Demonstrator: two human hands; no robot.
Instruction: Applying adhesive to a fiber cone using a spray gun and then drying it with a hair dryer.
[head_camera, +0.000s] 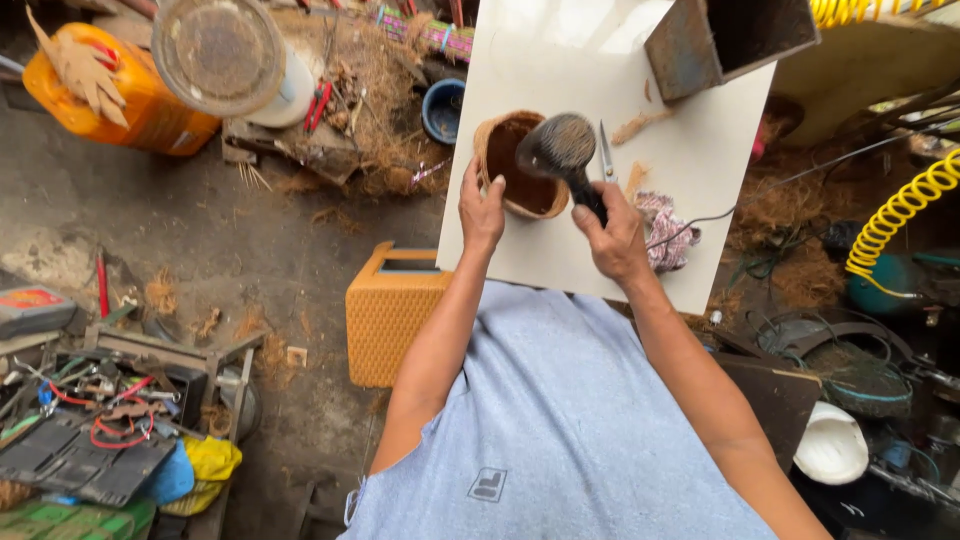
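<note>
Fingers of my left hand (482, 212) grip the coconut-shell bowl's (518, 165) rim; my right hand (612, 238) clenches the round brush (558, 148), bristles over it — brushing looks midway, fibre scraps remain.

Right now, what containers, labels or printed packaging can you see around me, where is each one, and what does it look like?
Orange jug: top left on the ground, boxy plastic, pale label patch low on its side.
Flat case: left edge, grey with a red and orange printed top.
Shirt patch: bottom centre on the blue-grey shirt, small pale rectangle.
No screens or signs in view.
</note>
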